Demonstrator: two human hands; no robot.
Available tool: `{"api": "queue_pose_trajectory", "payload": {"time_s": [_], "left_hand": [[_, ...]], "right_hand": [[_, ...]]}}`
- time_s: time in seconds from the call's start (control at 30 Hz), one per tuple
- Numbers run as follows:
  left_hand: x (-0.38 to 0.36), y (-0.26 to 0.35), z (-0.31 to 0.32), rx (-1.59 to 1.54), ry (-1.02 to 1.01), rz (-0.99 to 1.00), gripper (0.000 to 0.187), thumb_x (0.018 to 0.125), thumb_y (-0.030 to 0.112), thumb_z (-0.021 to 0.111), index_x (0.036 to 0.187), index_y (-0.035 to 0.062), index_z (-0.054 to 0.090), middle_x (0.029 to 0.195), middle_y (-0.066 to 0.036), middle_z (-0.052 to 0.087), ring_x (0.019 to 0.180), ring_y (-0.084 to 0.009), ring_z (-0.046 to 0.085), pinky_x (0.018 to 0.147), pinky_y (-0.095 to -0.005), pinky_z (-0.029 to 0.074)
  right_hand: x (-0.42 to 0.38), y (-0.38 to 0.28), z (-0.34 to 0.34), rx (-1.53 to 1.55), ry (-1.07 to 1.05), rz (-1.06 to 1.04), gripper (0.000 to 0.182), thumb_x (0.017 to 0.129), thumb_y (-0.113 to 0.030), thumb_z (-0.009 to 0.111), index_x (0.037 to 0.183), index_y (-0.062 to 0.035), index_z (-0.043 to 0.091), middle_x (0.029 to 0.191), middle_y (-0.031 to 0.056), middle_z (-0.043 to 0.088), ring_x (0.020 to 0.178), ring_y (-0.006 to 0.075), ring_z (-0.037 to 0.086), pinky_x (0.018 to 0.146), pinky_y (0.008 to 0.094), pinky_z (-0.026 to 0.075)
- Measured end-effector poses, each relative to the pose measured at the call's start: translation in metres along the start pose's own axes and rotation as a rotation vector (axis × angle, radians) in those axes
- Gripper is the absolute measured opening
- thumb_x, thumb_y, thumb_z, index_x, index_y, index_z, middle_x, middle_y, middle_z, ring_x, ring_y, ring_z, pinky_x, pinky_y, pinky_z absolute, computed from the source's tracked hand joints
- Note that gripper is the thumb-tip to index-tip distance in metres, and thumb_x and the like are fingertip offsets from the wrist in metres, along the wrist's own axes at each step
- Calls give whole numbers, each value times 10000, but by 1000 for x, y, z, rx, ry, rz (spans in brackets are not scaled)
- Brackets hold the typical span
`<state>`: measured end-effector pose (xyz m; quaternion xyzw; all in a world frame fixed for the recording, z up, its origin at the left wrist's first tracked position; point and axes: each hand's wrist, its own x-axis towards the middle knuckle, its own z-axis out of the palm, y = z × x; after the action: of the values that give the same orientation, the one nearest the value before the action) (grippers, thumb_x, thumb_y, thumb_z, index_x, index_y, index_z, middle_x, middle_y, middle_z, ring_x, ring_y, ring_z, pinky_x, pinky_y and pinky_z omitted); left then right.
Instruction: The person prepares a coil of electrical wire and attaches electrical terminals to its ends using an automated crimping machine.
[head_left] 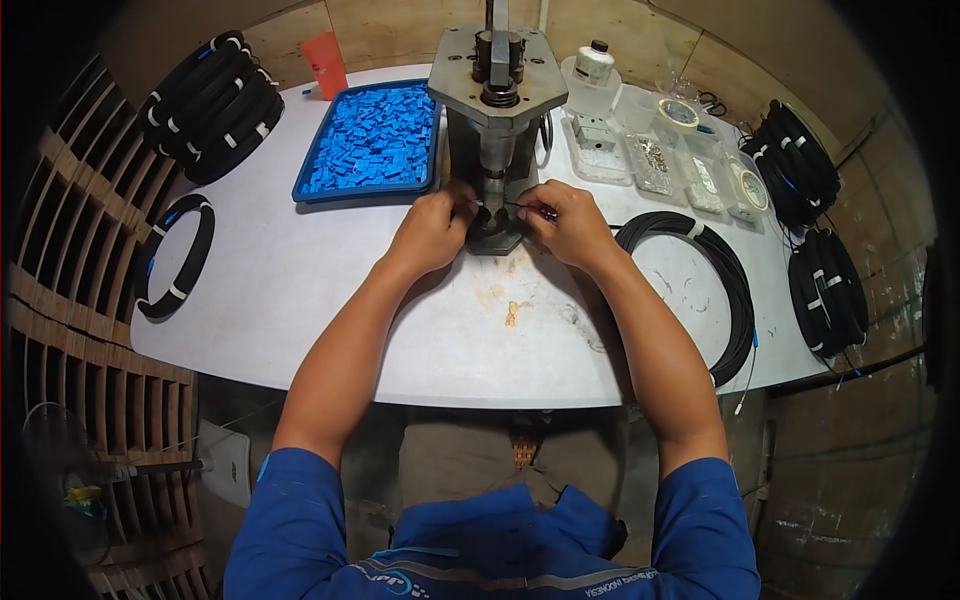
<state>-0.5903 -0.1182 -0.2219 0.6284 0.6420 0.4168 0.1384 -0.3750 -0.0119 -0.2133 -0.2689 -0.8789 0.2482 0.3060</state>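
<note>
At the base of a metal hand press, both hands work on either side of its plunger. My left hand is closed with fingertips pinched at the left of the press; what it holds is too small to name. On the right, my right hand pinches the thin black cable close to the press base. A coil of black cable lies on the table beside my right forearm, with a loose end hanging near the front edge.
A blue tray of small blue parts stands left of the press, with a red cup behind. Clear boxes of small parts, tape rolls and a bottle stand right. Black cable coils flank both sides of the white table.
</note>
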Motion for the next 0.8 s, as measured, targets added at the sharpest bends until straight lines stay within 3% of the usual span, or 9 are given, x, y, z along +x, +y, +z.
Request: {"api": "queue_pose_trajectory", "payload": {"time_s": [0.8], "left_hand": [[0,0,0,-16,7,-3,207,950,111,603,1090,-24,673,1021,-265,739,1000,-446,711,874,-480,549]], "right_hand": [[0,3,1,7,4,-21,154,885,-83,775,1032,-36,765,940,145,713,849,310,720,778,376,572]]}}
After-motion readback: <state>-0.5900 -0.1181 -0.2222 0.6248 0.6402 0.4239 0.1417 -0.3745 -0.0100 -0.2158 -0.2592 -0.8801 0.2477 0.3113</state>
